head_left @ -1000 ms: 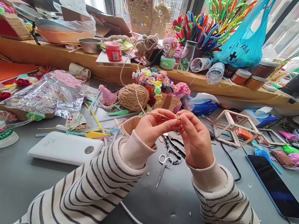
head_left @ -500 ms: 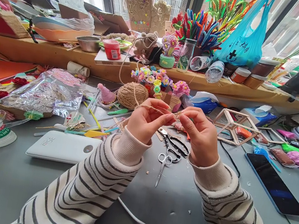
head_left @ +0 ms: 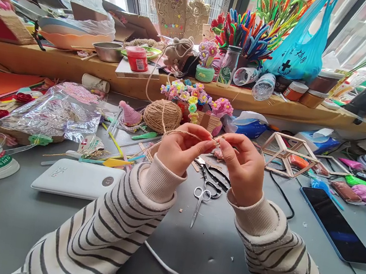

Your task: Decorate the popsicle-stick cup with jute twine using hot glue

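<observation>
My left hand (head_left: pixel 183 148) pinches a strand of jute twine (head_left: pixel 183 133) between thumb and fingertips, above the middle of the table. Close beside it, my right hand (head_left: pixel 243 165) pinches the same twine, so the fingertips of both hands nearly meet. The twine runs back over my left hand toward a ball of jute twine (head_left: pixel 161 116) behind it. Fingers partly hide the short piece between the hands. Below them lie black-handled scissors (head_left: pixel 216 179) and small silver scissors (head_left: pixel 199 200).
A white power bank (head_left: pixel 75 180) lies left of my forearms, a phone (head_left: pixel 336 224) to the right. Behind my right hand stands a wooden stick frame (head_left: pixel 289 156). Pipe-cleaner flowers (head_left: pixel 192 97) and a shelf (head_left: pixel 126 77) crowded with jars are at the back. A white cable (head_left: pixel 165 266) runs in front.
My right hand has shifted slightly left, closer to my left hand, and its fingers have closed in on the twine. The left hand has barely moved.
</observation>
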The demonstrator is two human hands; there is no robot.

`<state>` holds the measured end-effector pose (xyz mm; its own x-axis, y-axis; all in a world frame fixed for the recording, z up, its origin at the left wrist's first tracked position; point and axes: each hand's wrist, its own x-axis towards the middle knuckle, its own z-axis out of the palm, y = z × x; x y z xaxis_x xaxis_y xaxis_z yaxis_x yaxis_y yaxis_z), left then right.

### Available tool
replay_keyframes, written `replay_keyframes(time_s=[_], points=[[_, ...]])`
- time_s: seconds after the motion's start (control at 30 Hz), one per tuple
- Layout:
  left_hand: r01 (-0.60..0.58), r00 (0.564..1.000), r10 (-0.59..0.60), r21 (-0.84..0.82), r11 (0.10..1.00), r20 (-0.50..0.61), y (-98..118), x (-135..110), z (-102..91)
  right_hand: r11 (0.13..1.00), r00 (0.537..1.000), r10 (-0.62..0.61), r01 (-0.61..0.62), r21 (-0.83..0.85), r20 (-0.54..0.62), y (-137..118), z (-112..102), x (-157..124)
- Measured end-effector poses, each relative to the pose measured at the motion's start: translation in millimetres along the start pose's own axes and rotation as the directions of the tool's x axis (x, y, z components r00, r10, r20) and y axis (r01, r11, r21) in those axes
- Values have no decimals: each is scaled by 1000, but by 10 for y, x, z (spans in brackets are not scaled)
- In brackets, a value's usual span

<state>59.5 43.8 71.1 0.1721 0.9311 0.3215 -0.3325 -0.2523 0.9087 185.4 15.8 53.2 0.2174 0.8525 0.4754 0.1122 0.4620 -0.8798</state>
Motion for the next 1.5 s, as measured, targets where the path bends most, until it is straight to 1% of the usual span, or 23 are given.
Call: replay_keyframes(time_s=[0.07,0.17,0.23,0.27,0.33,0.4,0.47,0.57,0.63,0.77,0.87,0.97,1.1,1.17,1.23,1.33,1.4,1.5], points=[[-19,1000,19,40,999,1,-1,-6,-1,992,997,-74,72,-101,-18,-6,-8,-4],[-45,999,46,106,993,-10,-2,-12,-3,950,979,-204,195,-244,-10,-20,-22,-2],[-57,998,58,104,993,-12,-2,-12,-1,922,964,-265,251,-294,-6,-24,-28,1],[-57,998,57,81,995,-8,-4,-10,3,918,961,-275,260,-299,-9,-22,-28,1],[-27,1000,27,3,1000,13,-8,-6,14,934,966,-256,241,-265,-24,-15,-20,-1],[34,999,-32,-68,997,31,-15,-2,26,962,977,-210,198,-190,-45,-6,-7,-4],[93,995,-90,-103,990,40,-24,-1,34,982,985,-164,158,-103,-52,-2,6,-4],[139,990,-135,-163,977,36,-35,-2,33,994,994,-108,108,-1,-29,-11,12,5],[150,989,-147,-202,968,31,-35,-5,26,995,998,-66,65,71,12,-22,6,18],[171,985,-168,-201,965,32,-9,-14,17,985,995,-19,3,172,94,-31,-20,48],[201,980,-197,-202,958,40,27,-21,22,976,996,-3,-17,216,93,-22,-38,71],[201,980,-196,-224,954,41,41,-20,28,972,995,25,-46,231,94,-14,-47,88],[117,992,-124,-280,953,-7,-1,-12,35,987,997,5,-17,159,74,-21,-54,88],[61,997,-72,-280,958,-29,-28,-13,37,997,998,-45,42,67,39,-25,-61,76],[-1,999,-12,-242,970,-50,-47,-19,38,990,992,-125,126,-58,9,-28,-68,63],[-95,994,85,-158,983,-68,-70,-28,29,949,968,-249,242,-201,-11,-34,-76,49],[-123,992,118,-111,986,-54,-86,-28,19,913,949,-316,301,-277,-11,-43,-76,45],[-156,987,155,-33,987,-38,-100,-25,4,831,912,-410,378,-409,10,-55,-75,42]])
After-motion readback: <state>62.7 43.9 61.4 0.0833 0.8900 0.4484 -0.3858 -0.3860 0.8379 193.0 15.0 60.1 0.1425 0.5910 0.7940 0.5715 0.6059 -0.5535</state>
